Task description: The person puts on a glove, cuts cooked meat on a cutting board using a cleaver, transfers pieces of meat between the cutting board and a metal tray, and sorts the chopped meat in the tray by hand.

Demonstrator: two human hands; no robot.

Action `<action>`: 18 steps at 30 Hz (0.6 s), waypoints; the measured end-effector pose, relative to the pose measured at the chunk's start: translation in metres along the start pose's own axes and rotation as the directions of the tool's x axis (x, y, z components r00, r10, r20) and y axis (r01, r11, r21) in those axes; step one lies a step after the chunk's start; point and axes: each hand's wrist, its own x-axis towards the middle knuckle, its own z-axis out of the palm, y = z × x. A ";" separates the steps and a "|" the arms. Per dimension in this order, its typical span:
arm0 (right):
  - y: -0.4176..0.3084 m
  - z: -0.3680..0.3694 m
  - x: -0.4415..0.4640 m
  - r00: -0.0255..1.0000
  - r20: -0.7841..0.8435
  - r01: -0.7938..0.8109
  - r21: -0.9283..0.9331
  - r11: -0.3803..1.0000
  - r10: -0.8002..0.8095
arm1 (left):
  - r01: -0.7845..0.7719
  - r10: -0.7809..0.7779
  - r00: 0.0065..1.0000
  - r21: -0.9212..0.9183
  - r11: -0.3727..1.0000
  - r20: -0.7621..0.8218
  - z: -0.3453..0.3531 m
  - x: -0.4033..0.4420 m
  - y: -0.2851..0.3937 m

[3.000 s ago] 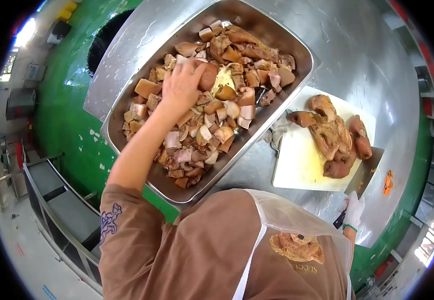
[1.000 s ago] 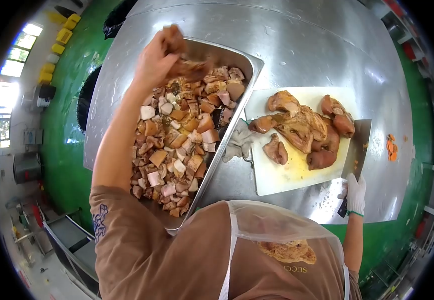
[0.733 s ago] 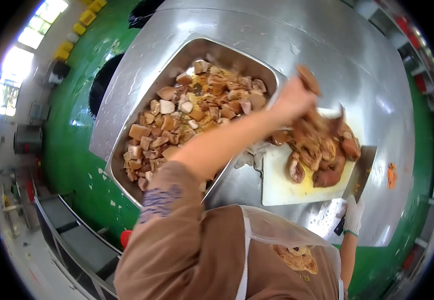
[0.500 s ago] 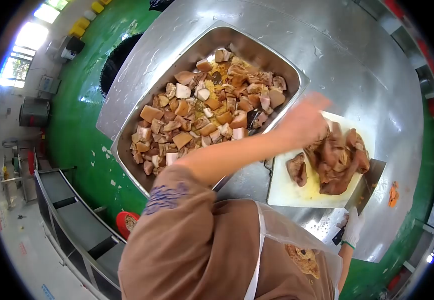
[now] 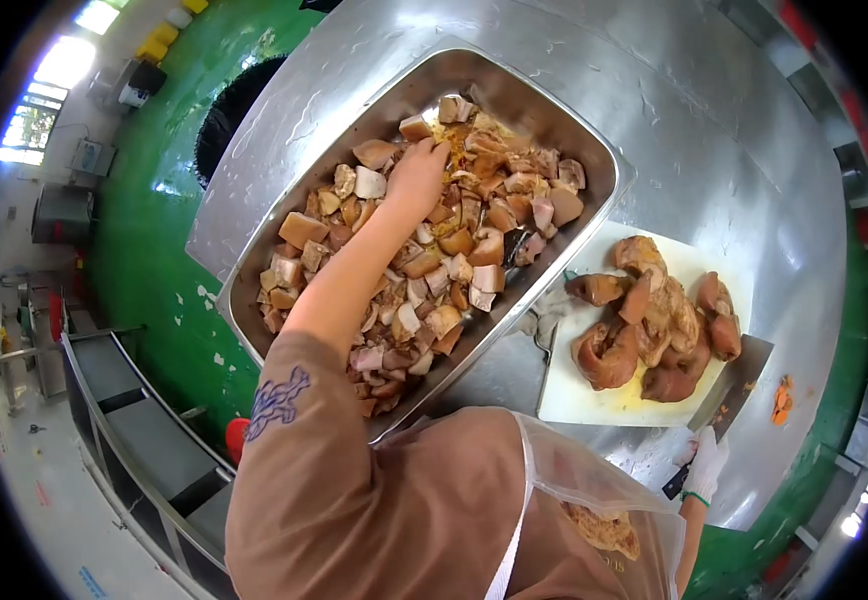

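Left hand (image 5: pixel 420 180) curled among chunks (image 5: pixel 303 230) in tray (image 5: pixel 544 112), grip hidden, can't tell | right hand (image 5: pixel 704 466), gloved, wrapped on cleaver (image 5: pixel 740 376), right of tray | meat (image 5: pixel 669 322) on board (image 5: pixel 576 400), right of tray | step: apparently handling chunks; next move calls for non-slip pinch

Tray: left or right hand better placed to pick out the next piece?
Left, I'd say. The left hand is bare, over the tray, right at the chunks. The right hand is gloved, occupied with the cleaver, and beyond the board from the tray.
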 end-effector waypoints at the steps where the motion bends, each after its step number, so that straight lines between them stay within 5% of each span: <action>1: 0.000 0.002 -0.001 1.000 -0.003 -0.007 0.012 1.000 0.007 | 0.041 -0.048 0.993 0.061 0.997 0.112 -0.002 0.013 0.007; 2: -0.001 0.002 0.000 1.000 -0.011 0.009 -0.015 1.000 -0.010 | 0.079 -0.106 0.970 0.128 0.989 0.219 -0.002 0.020 0.014; 5: 0.010 -0.006 0.007 0.998 -0.018 0.063 -0.053 0.997 -0.064 | 0.030 -0.047 0.980 0.090 0.996 0.194 0.016 0.018 0.014; 6: 0.026 -0.015 0.018 0.996 -0.013 0.086 -0.032 0.996 -0.086 | 0.224 -0.248 0.897 0.109 0.969 0.365 -0.012 0.024 0.038; 9: 0.006 0.004 0.005 0.999 -0.017 0.046 0.045 0.998 -0.045 | 0.140 -0.142 0.990 -0.187 0.972 0.003 0.003 0.012 0.011; 11: -0.009 0.008 -0.007 1.000 -0.019 -0.019 0.049 0.999 0.020 | -0.022 -0.059 0.950 -0.253 0.967 -0.307 -0.031 0.015 -0.001; 12: -0.009 0.011 -0.008 0.999 -0.023 -0.043 0.054 0.998 0.044 | -0.170 0.104 0.859 -0.089 0.981 -0.502 -0.058 0.031 -0.022; 13: -0.010 0.011 -0.009 0.997 -0.032 -0.068 0.053 0.996 0.070 | -0.075 0.187 0.800 0.215 0.974 -0.570 -0.082 0.048 -0.050; 15: -0.004 0.004 -0.005 1.000 -0.021 -0.023 -0.002 1.000 0.023 | -0.009 0.101 0.813 0.162 0.987 -0.573 -0.153 0.088 -0.101; 17: 0.009 -0.004 0.007 0.999 -0.040 -0.002 -0.042 0.999 0.000 | 0.300 -0.039 0.840 0.403 0.865 -0.541 -0.161 0.100 -0.151; 18: 0.012 -0.002 0.013 0.999 -0.047 0.013 -0.049 0.999 -0.015 | 0.262 0.006 0.853 0.439 0.859 -0.522 -0.179 0.101 -0.142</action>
